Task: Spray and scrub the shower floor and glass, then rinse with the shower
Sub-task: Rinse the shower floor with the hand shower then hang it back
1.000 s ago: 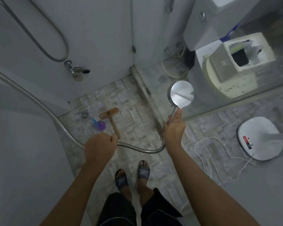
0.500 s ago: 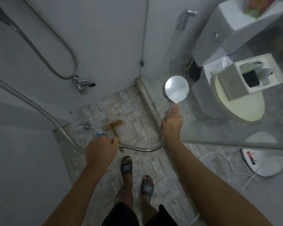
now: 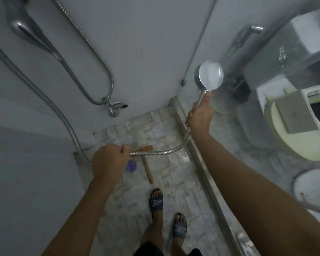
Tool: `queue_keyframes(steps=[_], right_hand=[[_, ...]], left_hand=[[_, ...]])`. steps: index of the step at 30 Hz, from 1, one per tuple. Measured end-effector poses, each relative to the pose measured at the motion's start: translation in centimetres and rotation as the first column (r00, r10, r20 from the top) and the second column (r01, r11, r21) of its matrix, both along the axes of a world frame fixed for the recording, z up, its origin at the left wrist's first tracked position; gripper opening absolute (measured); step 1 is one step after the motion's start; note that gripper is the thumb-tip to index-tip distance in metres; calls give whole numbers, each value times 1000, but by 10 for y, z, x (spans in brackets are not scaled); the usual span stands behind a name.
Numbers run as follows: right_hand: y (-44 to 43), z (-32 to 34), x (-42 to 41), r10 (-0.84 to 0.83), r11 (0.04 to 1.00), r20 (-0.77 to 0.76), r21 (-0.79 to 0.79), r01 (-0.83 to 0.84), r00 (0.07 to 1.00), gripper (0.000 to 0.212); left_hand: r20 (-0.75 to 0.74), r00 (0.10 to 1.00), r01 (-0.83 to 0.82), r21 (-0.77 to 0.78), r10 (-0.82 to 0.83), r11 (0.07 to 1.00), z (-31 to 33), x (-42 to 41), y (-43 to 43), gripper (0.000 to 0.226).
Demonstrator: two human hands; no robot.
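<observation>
Two hands engaged. Right hand (image 3: 199,117) fingers (image 3: 190,113) curl round the shower head (image 3: 210,76) handle, raised beside the glass (image 3: 227,139). Left hand (image 3: 109,161) grips the hose (image 3: 159,152) above the floor (image 3: 175,183)

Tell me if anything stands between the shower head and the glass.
Nothing visible does. The right hand grips the shower head by its handle, close beside the glass, with no object between them. The brush and purple object lie on the floor below; the left hand holds the hose aside.
</observation>
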State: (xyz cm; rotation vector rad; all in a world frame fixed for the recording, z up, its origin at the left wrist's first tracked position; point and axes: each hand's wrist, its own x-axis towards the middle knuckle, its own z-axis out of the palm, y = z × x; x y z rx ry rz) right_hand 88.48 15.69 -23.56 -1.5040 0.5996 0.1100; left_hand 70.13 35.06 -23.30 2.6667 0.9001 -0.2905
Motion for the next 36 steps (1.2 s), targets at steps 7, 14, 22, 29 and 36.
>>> queue_keyframes(steps=[7, 14, 22, 29, 36], right_hand=[[50, -5, -17, 105, 993, -107, 57, -100, 989, 65], [127, -17, -73, 303, 947, -164, 163, -277, 939, 67], [177, -14, -109, 475, 870, -196, 251, -425, 858, 68], [194, -4, -151, 566, 817, -184, 255, -517, 803, 69], [144, -6, -185, 519, 853, -176, 172, -493, 836, 70]], left_hand=[[5, 999, -34, 23, 34, 999, -8, -25, 35, 53], [-125, 958, -255, 50, 259, 966, -7, -93, 79, 58], [-119, 906, -400, 78, 406, 913, -2, -169, 98, 61], [-114, 867, -481, 62, 485, 874, 5, -218, 82, 61], [-93, 872, -480, 24, 480, 877, 13, -248, 48, 60]])
